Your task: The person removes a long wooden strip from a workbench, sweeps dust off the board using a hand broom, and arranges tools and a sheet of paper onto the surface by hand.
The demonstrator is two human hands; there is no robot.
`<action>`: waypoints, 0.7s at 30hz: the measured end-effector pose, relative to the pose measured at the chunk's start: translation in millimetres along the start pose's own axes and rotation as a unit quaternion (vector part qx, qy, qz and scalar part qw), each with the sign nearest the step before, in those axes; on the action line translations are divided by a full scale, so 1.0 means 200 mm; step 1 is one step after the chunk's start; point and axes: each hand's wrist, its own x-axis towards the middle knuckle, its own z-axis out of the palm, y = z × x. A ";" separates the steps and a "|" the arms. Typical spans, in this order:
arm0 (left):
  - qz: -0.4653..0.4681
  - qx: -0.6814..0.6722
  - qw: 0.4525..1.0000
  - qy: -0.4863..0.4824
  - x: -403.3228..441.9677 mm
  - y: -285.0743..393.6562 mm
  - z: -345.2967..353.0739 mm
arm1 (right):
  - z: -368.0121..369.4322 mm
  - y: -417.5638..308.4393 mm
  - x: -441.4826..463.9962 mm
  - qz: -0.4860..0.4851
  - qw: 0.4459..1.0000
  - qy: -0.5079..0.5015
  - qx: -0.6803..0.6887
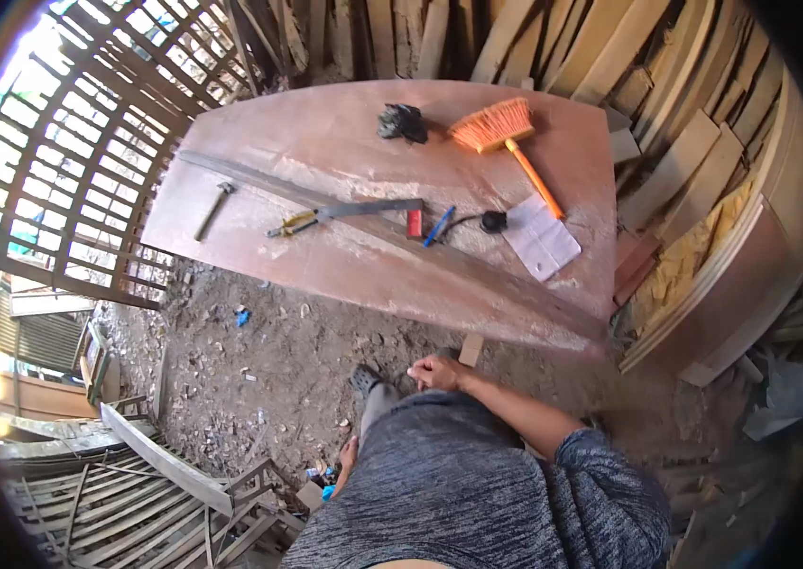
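Note:
My right hand (434, 372) is held in front of my waist, between my body and the table's near edge. Its fingers are curled together; whatever they might hold is too small to make out. Low at my left side hangs my left hand (349, 453), mostly hidden by my shirt, so its fingers do not show clearly. Across the wooden table (325, 275) lies a long wooden board (506, 275). On or beside it are a metal square (368, 206), yellow-handled pliers (295, 225), a red block (415, 223) and a blue pen (439, 226).
A hammer (214, 211) lies at the table's left. An orange brush (496, 126), a black crumpled bag (401, 122), a dark round object (493, 222) and a paper sheet (541, 237) are also on it. Planks (600, 57) lean behind; a wooden lattice (79, 142) stands left.

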 end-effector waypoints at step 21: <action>-0.066 -0.088 0.993 0.032 0.18 0.16 -0.48 | 0.01 -0.51 0.72 -0.017 0.992 0.118 -0.034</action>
